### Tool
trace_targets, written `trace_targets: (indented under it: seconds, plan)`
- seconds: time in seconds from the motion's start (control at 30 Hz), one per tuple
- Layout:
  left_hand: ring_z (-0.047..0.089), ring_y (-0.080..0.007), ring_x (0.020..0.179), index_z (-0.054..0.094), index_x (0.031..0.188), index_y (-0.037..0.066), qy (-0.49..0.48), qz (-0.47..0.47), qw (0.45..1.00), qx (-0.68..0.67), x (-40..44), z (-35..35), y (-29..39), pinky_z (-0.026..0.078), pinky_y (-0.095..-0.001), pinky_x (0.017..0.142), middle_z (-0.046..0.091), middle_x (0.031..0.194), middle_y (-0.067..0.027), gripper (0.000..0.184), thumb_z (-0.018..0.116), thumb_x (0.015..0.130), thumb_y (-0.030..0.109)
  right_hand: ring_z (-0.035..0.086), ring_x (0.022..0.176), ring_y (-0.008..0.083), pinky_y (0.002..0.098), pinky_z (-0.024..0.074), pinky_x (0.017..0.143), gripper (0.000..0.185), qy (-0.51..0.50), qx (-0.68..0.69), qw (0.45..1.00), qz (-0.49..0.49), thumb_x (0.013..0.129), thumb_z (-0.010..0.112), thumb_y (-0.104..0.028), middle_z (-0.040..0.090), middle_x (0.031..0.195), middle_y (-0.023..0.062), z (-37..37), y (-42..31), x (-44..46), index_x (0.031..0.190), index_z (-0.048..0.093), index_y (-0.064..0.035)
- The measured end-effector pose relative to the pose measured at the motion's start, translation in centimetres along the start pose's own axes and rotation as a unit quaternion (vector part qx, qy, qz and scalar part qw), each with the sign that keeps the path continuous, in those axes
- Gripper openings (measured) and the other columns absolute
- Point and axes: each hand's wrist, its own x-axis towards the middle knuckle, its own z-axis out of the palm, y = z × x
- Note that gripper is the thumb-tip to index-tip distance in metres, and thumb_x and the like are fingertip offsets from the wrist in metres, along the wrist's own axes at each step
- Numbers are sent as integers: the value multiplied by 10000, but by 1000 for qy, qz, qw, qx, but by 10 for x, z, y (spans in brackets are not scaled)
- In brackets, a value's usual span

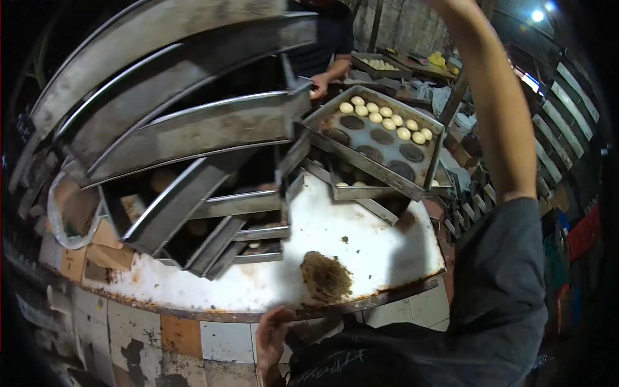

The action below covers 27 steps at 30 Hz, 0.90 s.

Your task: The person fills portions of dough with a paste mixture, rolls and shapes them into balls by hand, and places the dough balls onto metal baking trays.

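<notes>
My left hand (274,332) hangs at the near edge of the white table (219,290), its fingers loosely bent with nothing seen in them. Close to it on the table lies a brown crumbly mound (325,277). My right arm (500,116) is raised high on the right, and its hand is beyond the top of the view. Left of that arm, a metal tray (367,177) holds pale round dough balls (387,112) in rows, with dark round marks on its bottom. It rests tilted on other trays.
Metal trays (219,122) are stacked crosswise at the left, tall and close. Across the table stands another person, whose hand (320,84) is beside the stack. A farther tray (380,64) holds more pale balls. A clear plastic bag (74,209) sits at the left.
</notes>
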Motion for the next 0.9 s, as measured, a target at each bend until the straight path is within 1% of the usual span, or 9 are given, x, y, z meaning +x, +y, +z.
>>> trace_targets:
  seconds: [0.23, 0.47, 0.5, 0.53, 0.63, 0.7, 0.73, 0.83, 0.9]
  plan:
    - [572, -148, 908, 540, 1107, -3, 98, -114, 987, -53, 15, 122, -36, 441, -255, 807, 619, 967, -87, 231, 468, 888, -1, 604, 839, 415, 464, 480, 740, 149, -317, -151, 880, 319, 763, 577, -79, 618, 831, 258, 92, 262, -325, 811, 604, 59]
    - [574, -130, 930, 578, 1067, 10, -43, -90, 992, 77, 38, 205, -5, 433, -246, 793, 621, 1023, -83, 199, 467, 902, 13, 587, 1008, 354, 406, 482, 834, 224, -483, -228, 784, 315, 734, 579, -59, 610, 1035, 247, 153, 332, -382, 937, 605, 31]
    - [574, -132, 931, 586, 1050, 7, -31, -113, 986, 122, 39, 209, 3, 434, -249, 784, 617, 1039, -83, 187, 464, 908, 19, 628, 864, 275, 360, 496, 708, 170, -412, -103, 828, 365, 709, 600, -70, 641, 928, 196, 143, 313, -374, 852, 587, 21]
    - [568, -154, 973, 563, 1083, 6, -34, -101, 990, 90, 37, 210, -2, 433, -263, 820, 607, 1062, -99, 198, 473, 907, 22, 567, 736, 154, 288, 440, 606, 182, -377, 163, 771, 487, 688, 624, -97, 594, 800, 86, 132, 292, -363, 810, 523, -9]
    - [513, -216, 1105, 452, 1229, -29, -18, -25, 982, -186, 34, 217, -33, 374, -331, 955, 549, 1175, -156, 334, 467, 939, 136, 378, 617, 103, 256, 357, 543, 189, -131, 267, 905, 305, 678, 623, -41, 410, 693, -12, 79, 144, -344, 776, 461, -44]
    - [441, -280, 1217, 364, 1305, -62, -42, 5, 951, -306, 35, 222, -32, 310, -397, 1040, 469, 1290, -204, 466, 408, 971, 260, 426, 594, 134, 255, 374, 541, 188, -47, 296, 925, 235, 686, 607, 22, 433, 718, 6, 54, 39, -358, 798, 475, -51]
    - [428, -298, 1237, 369, 1295, -64, -7, -28, 935, -353, 29, 225, -29, 317, -407, 1046, 457, 1301, -222, 475, 396, 975, 285, 487, 673, 135, 260, 415, 600, 216, -41, 507, 812, 288, 690, 615, 34, 464, 769, 34, 48, -18, -374, 841, 487, -53]
    - [427, -289, 1243, 377, 1292, -57, 42, -109, 931, -347, 1, 209, -34, 332, -409, 1037, 451, 1310, -224, 468, 386, 976, 288, 573, 805, 230, 349, 459, 704, 145, -353, 390, 847, -76, 778, 635, -81, 572, 724, 52, 50, -100, -410, 910, 584, -51]
    - [477, -253, 1175, 399, 1285, -50, 134, -158, 956, -210, -16, 196, -40, 383, -377, 982, 503, 1247, -183, 437, 362, 972, 253, 568, 770, 238, 354, 459, 674, 162, -273, 440, 847, -121, 786, 641, -114, 570, 696, 49, 54, -137, -413, 928, 594, -52]
